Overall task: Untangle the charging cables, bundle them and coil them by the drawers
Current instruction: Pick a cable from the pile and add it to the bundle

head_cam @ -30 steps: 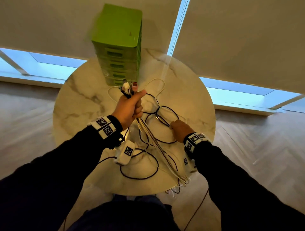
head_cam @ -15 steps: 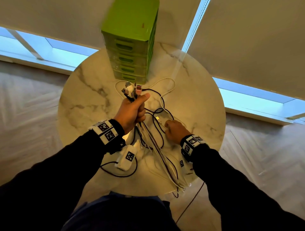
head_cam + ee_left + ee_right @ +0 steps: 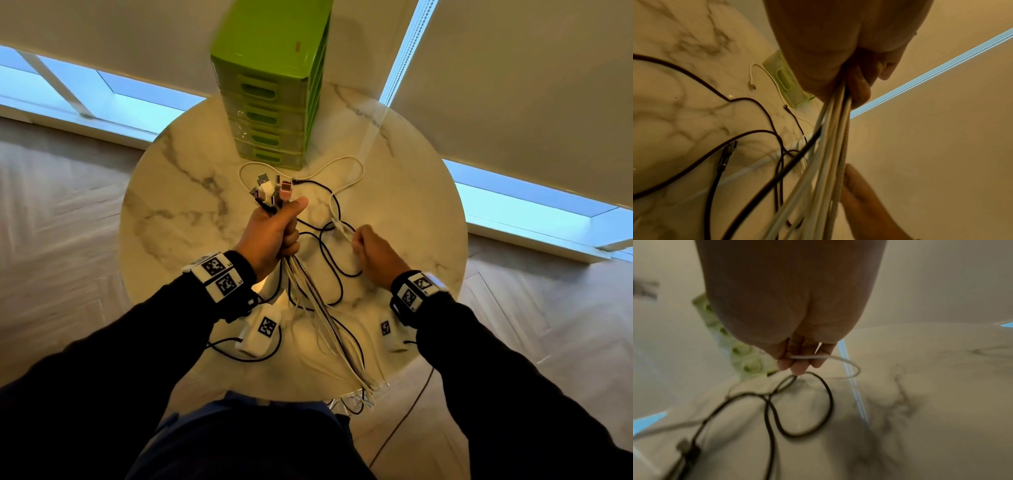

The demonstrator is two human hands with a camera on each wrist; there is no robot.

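Head view: left hand raised above the round marble bench, fist clamped round a bundle of cables. Plug ends stick up out of the top of the fist, white, grey and pink. Below the fist the strands, mostly white with a dark one among them, run down and toward the near edge of the bench, where they hang over it.

Left wrist view: fingers curled tight on the same strands; loose black cables lie on the marble beyond, one with a metal plug.

Right hand low over the bench, right of the bundle, fingers pinched together on a white cable. Right wrist view: white cable crosses under the fingertips and loops away to the right; view blurred. A black cable lies looped on the bench just below the fingers; cannot tell if it touches them.

Green drawers stand upright at the far side of the bench. A white cable loop lies just in front of them, with the tangle of black cable between the two hands
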